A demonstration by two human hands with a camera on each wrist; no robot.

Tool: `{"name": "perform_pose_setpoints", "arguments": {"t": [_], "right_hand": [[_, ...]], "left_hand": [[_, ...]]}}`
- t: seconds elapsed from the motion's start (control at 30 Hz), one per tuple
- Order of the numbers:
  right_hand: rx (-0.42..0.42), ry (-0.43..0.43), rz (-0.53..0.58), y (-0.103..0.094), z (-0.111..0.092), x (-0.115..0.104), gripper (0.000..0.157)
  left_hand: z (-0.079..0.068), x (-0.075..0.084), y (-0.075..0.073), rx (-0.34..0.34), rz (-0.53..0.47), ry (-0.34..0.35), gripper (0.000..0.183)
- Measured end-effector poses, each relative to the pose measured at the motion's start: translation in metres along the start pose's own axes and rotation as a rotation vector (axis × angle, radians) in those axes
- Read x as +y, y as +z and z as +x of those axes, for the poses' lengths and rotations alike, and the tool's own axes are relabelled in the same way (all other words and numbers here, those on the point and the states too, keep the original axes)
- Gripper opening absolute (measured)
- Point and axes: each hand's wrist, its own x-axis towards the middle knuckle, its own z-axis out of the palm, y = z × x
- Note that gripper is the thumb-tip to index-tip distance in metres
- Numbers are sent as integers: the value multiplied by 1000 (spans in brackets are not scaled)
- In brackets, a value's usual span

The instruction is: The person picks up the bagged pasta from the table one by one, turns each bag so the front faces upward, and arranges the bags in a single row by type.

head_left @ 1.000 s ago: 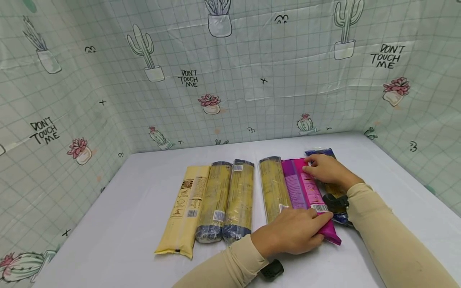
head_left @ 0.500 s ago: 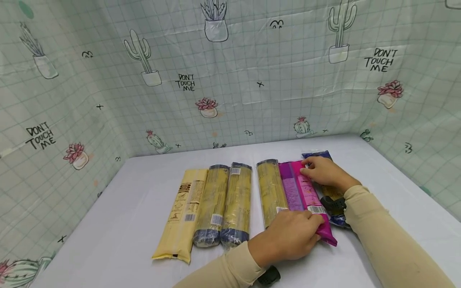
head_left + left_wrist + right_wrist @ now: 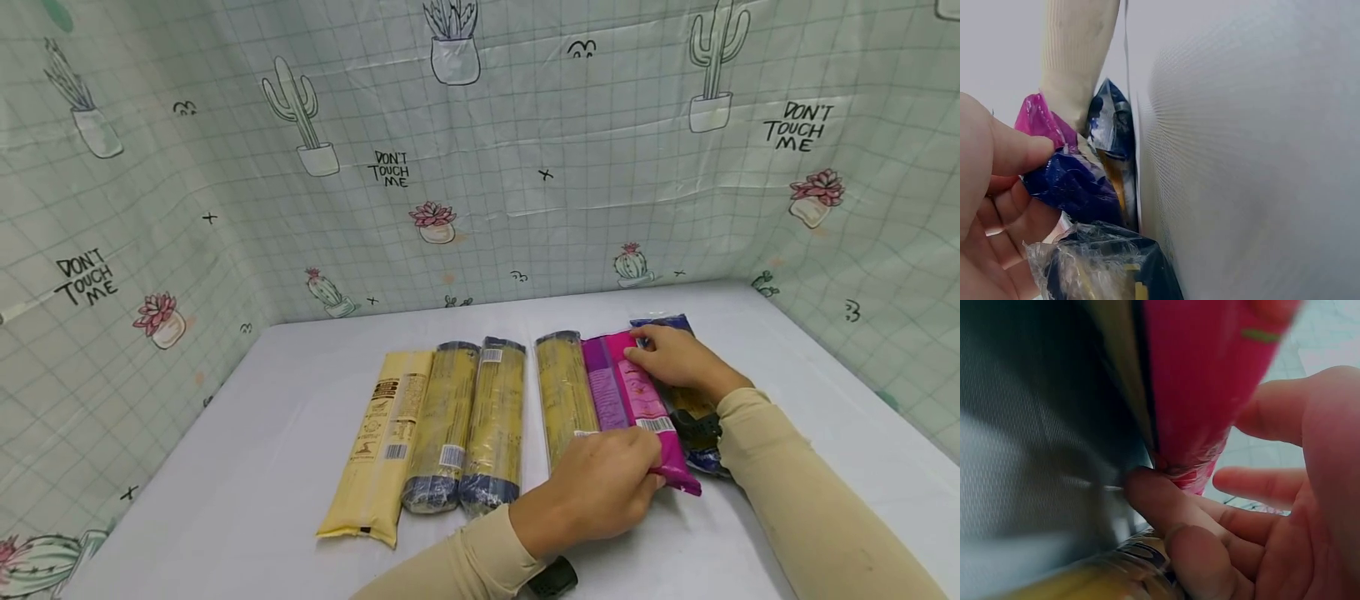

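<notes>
A long pink and purple plastic packet (image 3: pixel 637 396) lies lengthwise on the right side of the table. My left hand (image 3: pixel 600 487) pinches its near end, and the left wrist view shows the thumb against the crumpled purple end (image 3: pixel 1075 184). At the far end my right hand (image 3: pixel 678 358) holds the packet, its thumb and forefinger at the top edge. Close on the left lies a spaghetti pack (image 3: pixel 566 387), its near end hidden behind my left hand. Under my right wrist a blue-ended pack (image 3: pixel 705 460) is partly covered.
Further left, two spaghetti packs with dark blue ends (image 3: pixel 442 425) (image 3: pixel 495 417) lie side by side, with a cream-yellow packet (image 3: pixel 382 442) next to them. A patterned cloth (image 3: pixel 487 258) rises behind the white table (image 3: pixel 247 467).
The near end of the pink packet has risen slightly. My left hand has shifted a little left, its fingers now more curled. My right hand stays at the far end.
</notes>
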Motion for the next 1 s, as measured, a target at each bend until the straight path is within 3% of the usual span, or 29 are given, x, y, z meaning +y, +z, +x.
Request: {"name": "perform_pose_setpoints", "arguments": {"t": [0.17, 0.4, 0.63, 1.0], "right_hand": [[-12, 9, 38, 2, 0, 0, 67], [-100, 74, 235, 3, 1, 3, 81], [-109, 118, 368, 3, -3, 4, 81], [-118, 120, 423, 1, -3, -1, 83]], "left_hand": [[-1, -1, 0, 56, -37, 22, 23], [0, -3, 0, 98, -65, 30, 25], [1, -3, 0, 69, -112, 6, 24], [0, -2, 0, -5, -134, -26, 22]]}}
